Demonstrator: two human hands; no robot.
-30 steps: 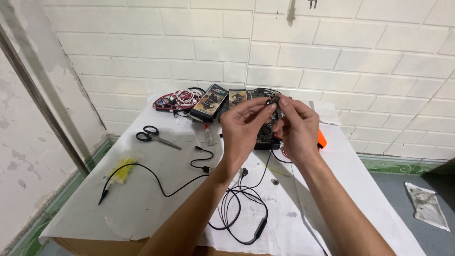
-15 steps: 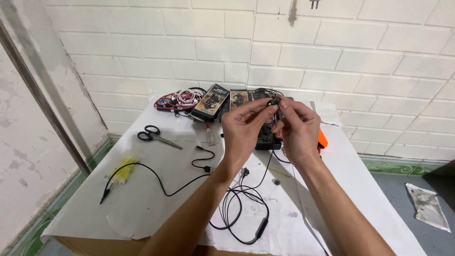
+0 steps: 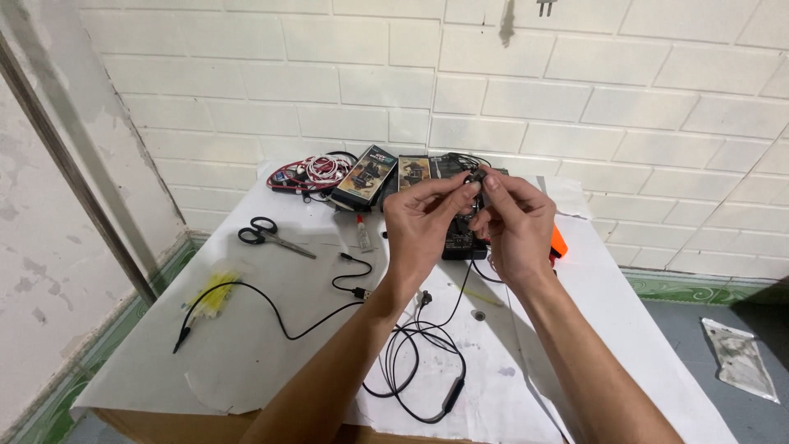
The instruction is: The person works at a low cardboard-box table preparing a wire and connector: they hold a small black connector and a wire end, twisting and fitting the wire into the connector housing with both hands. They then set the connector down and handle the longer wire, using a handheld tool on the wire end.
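My left hand [image 3: 423,222] and my right hand [image 3: 514,226] are raised together above the table, fingertips meeting on a small black earbud [image 3: 474,178] at the end of a thin black earphone cable [image 3: 419,362]. The cable hangs down from my hands and lies coiled on the white table [image 3: 271,345], with an inline remote near the front edge. Both hands pinch the earbud between thumb and fingers.
Black-handled scissors [image 3: 267,235] lie at the left. A second black cable [image 3: 271,312] runs past a yellow bundle [image 3: 214,292]. Dark flat boxes [image 3: 366,174] and a red-white cable coil [image 3: 308,173] sit by the brick wall. An orange object [image 3: 559,242] lies behind my right hand.
Both hands stay raised together with only slight finger shifts on the earbud; the cable and table items have not moved.
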